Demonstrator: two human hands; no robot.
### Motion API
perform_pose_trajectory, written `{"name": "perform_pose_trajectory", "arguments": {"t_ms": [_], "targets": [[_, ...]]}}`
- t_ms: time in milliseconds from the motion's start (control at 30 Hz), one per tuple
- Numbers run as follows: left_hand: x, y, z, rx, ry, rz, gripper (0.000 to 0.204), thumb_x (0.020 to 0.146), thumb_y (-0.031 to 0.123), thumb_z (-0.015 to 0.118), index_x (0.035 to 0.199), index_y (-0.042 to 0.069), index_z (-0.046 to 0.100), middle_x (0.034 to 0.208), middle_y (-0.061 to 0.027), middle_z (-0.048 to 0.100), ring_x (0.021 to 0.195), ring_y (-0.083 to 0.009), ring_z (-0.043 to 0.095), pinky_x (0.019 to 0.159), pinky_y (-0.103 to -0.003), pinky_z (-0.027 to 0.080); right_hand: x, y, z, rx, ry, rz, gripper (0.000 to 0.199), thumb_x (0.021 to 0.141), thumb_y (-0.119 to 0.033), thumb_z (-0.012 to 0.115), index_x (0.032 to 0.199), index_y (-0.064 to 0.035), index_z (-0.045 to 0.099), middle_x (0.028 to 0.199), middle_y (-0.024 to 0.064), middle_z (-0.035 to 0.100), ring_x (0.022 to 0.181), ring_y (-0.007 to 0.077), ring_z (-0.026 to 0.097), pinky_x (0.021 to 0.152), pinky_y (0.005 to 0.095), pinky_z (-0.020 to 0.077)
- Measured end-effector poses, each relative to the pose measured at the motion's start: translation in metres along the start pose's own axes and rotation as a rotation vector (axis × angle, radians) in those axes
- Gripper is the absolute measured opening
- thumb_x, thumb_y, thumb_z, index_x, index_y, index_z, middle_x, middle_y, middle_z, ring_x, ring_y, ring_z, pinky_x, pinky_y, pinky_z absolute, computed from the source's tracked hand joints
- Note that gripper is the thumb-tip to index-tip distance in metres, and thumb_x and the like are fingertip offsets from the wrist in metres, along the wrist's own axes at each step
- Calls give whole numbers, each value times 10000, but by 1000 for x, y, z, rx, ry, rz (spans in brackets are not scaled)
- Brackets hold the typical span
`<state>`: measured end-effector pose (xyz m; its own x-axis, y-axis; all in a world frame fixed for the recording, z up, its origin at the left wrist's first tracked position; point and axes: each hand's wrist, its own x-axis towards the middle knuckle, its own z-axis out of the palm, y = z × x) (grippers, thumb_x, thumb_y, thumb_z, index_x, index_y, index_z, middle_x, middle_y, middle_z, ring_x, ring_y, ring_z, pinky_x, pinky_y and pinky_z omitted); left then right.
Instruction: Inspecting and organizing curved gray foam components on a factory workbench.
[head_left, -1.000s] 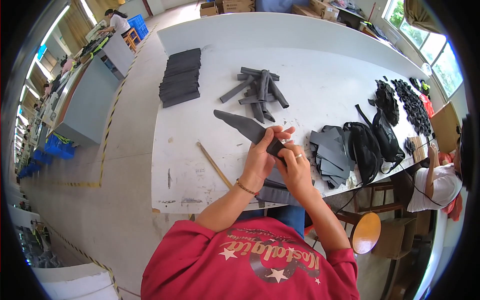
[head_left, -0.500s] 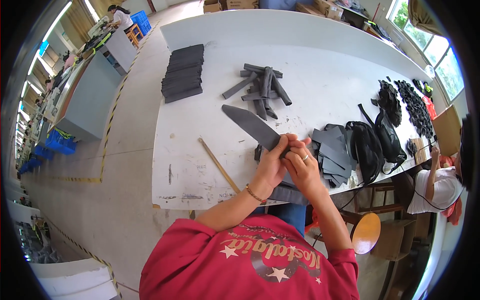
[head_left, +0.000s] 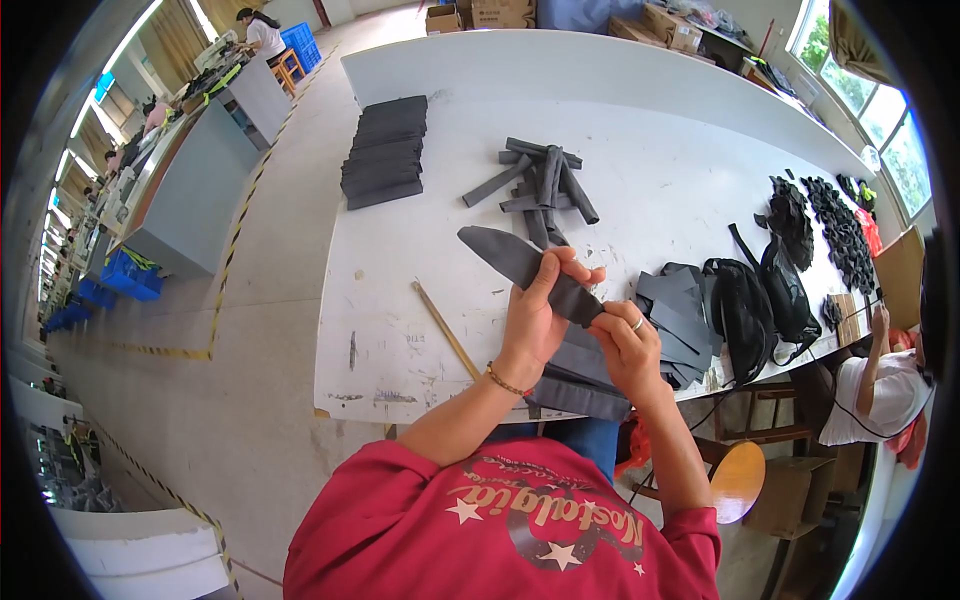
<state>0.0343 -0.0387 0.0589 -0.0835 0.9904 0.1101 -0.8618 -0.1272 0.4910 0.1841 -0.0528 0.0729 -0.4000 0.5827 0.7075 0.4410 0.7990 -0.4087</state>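
A long dark grey fabric piece (head_left: 507,257) with a tapered, rounded far end is held up over the white table. My left hand (head_left: 538,312) grips its middle, thumb lying on top and fingers beneath. Its near right end is pinched between the fingertips of my right hand (head_left: 628,345), which wears a ring. Below my hands, more dark fabric pieces (head_left: 575,390) lie at the table's near edge. Just right of my right hand is a loose pile of flat dark grey pieces (head_left: 672,318). Farther off lies a heap of rolled dark strips (head_left: 548,185).
A neat stack of dark fabric pieces (head_left: 385,150) sits at the table's far left. A wooden stick (head_left: 446,329) lies left of my forearm. Black bags (head_left: 742,310) and small black parts (head_left: 838,235) line the right side, where another person (head_left: 870,385) sits. A stool (head_left: 735,482) stands below.
My left hand has slid along the fabric piece toward its tapered end and away from my right hand. More of the right end shows between them. The view has shifted slightly.
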Motion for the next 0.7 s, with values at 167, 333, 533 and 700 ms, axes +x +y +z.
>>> {"name": "perform_pose_trajectory", "arguments": {"t_ms": [167, 333, 533, 700], "targets": [[-3, -1, 1, -79, -12, -61, 255, 989, 294, 523, 1091, 64, 559, 837, -40, 623, 966, -270, 657, 1024, -444, 445, 7, -6, -1, 11, 11, 34, 187, 725, 46, 714, 862, -27, 609, 883, 106, 599, 710, 286, 602, 598, 351, 487], [-7, -5, 1, -112, -5, -69, 272, 981, 308, 547, 1088, 59, 575, 838, -44, 628, 1034, -295, 648, 956, -403, 475, 11, -6, 5, 22, 18, -22, 185, 727, 54, 706, 866, -26, 614, 875, 106, 600, 710, 282, 605, 591, 347, 486], [-10, -11, -1, -151, 2, -76, 272, 977, 306, 554, 1085, 57, 574, 839, -50, 635, 1069, -311, 634, 970, -400, 466, 12, -5, 12, 44, 5, -12, 189, 727, 53, 704, 878, -24, 620, 887, 112, 602, 728, 289, 612, 610, 355, 493], [-7, -13, -10, -155, -35, -77, 302, 976, 308, 553, 1116, 41, 572, 894, -81, 664, 1097, -328, 619, 994, -411, 457, 5, -3, 17, 55, -15, 53, 160, 758, 30, 707, 885, -14, 621, 913, 120, 603, 755, 272, 616, 634, 345, 498]]}}
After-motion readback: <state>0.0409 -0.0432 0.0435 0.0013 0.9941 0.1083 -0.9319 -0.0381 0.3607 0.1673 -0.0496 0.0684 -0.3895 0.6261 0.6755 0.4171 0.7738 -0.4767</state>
